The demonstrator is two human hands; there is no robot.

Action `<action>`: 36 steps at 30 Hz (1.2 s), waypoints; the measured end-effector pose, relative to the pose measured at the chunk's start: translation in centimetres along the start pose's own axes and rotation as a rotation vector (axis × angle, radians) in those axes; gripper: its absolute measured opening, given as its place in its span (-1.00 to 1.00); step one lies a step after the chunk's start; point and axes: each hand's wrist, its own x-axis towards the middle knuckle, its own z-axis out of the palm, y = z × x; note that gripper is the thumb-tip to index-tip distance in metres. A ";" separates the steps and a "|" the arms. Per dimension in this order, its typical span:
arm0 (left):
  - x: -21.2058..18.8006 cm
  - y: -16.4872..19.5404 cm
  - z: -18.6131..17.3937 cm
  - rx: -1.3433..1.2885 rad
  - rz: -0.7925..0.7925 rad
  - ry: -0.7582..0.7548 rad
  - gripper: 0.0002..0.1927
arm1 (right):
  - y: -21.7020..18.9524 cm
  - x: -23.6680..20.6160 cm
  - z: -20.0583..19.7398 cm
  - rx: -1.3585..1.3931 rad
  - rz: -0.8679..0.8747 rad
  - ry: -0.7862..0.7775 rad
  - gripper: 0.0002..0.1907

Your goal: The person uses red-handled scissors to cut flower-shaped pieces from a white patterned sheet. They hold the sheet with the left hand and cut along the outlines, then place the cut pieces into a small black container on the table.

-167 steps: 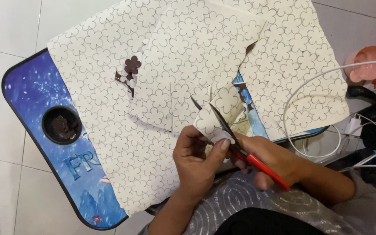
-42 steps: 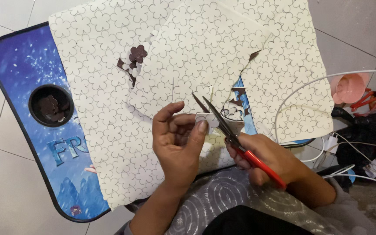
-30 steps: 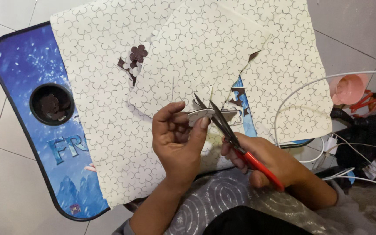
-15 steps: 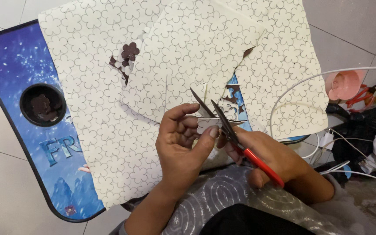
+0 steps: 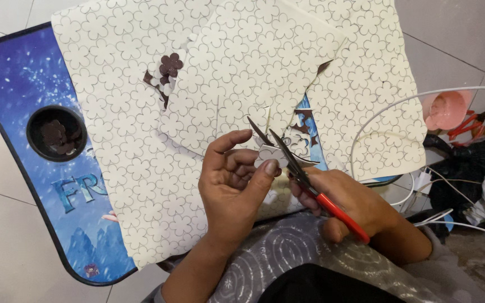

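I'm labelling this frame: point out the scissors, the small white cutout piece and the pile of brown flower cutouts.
scissors [image 5: 287, 160], head view, blade pivot.
small white cutout piece [image 5: 269, 154], head view, its middle.
brown flower cutouts [image 5: 169, 66], head view, pile's top.

no packages, labels, signs or screens in view

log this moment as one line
left hand: pinches white cutout | right hand: holds scissors, blades open at cutout | under: flower sheet, blue table
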 end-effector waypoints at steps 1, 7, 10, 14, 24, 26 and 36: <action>0.0 0.0 0.0 -0.008 0.004 -0.004 -0.48 | -0.1 -0.1 0.0 -0.010 0.010 0.004 0.21; 0.0 0.0 -0.5 -0.014 0.016 0.006 -0.48 | -0.4 0.0 0.1 -0.012 0.027 0.008 0.21; 0.0 0.1 -0.7 -0.003 0.023 0.013 -0.48 | -0.1 0.1 0.3 -0.027 0.004 0.017 0.18; 0.1 0.1 -0.9 0.023 0.073 0.013 -0.48 | 0.2 0.1 0.4 -0.069 -0.013 0.018 0.14; 0.1 0.1 -1.3 0.060 0.124 0.054 -0.48 | -0.1 0.0 0.3 -0.062 0.025 -0.011 0.08; 0.2 0.1 -1.3 0.057 0.139 0.053 -0.47 | -0.2 0.0 0.1 -0.050 0.019 -0.013 0.06; 0.5 0.3 -1.7 0.096 0.164 0.066 -0.43 | -0.1 -0.1 -0.4 -0.045 0.063 -0.034 0.03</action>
